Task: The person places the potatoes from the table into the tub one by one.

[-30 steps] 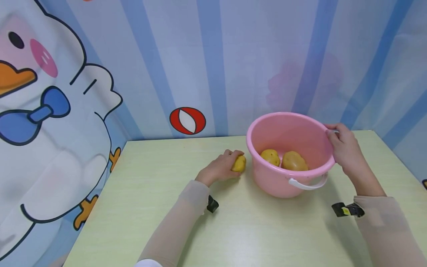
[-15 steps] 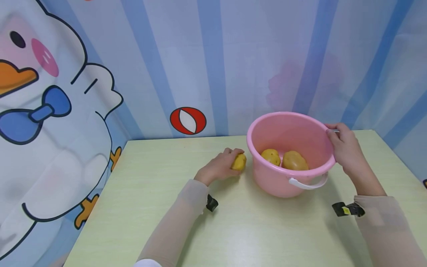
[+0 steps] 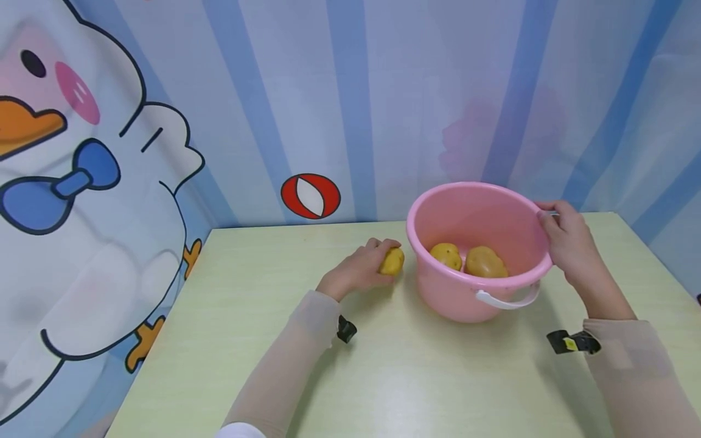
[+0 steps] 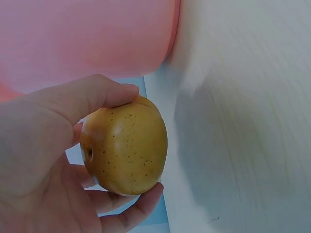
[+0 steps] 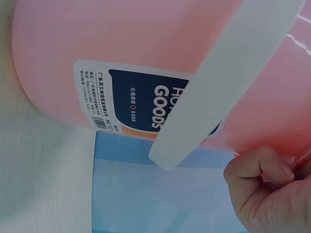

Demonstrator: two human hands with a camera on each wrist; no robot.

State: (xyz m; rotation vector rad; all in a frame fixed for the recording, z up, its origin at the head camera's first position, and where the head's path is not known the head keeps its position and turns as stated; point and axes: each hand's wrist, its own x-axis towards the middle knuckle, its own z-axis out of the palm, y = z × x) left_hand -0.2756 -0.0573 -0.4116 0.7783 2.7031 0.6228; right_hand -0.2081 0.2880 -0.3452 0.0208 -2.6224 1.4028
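Observation:
A small yellow potato (image 3: 392, 261) with dark specks is held between the thumb and fingers of my left hand (image 3: 358, 269), just left of the pink bucket (image 3: 454, 299). In the left wrist view the same potato (image 4: 129, 148) shows a dimple on one side, and its shadow falls on the tabletop. My right hand (image 3: 572, 246) grips the bucket's rim at the right side. Inside the bucket lie a yellow potato (image 3: 446, 256) and a larger brownish potato (image 3: 485, 263). The right wrist view shows curled fingers (image 5: 257, 167) at the bucket's edge.
The bucket's white handle (image 3: 509, 301) hangs down at the front. A label (image 5: 141, 99) is on the bucket's side. Under everything is a pale wooden table (image 3: 263, 274), with a blue striped curtain (image 3: 405, 109) behind it and a printed cartoon duck at left.
My left hand has risen very slightly with the potato. The right hand keeps its grip on the bucket, which stays in place. The whole view shifts a little.

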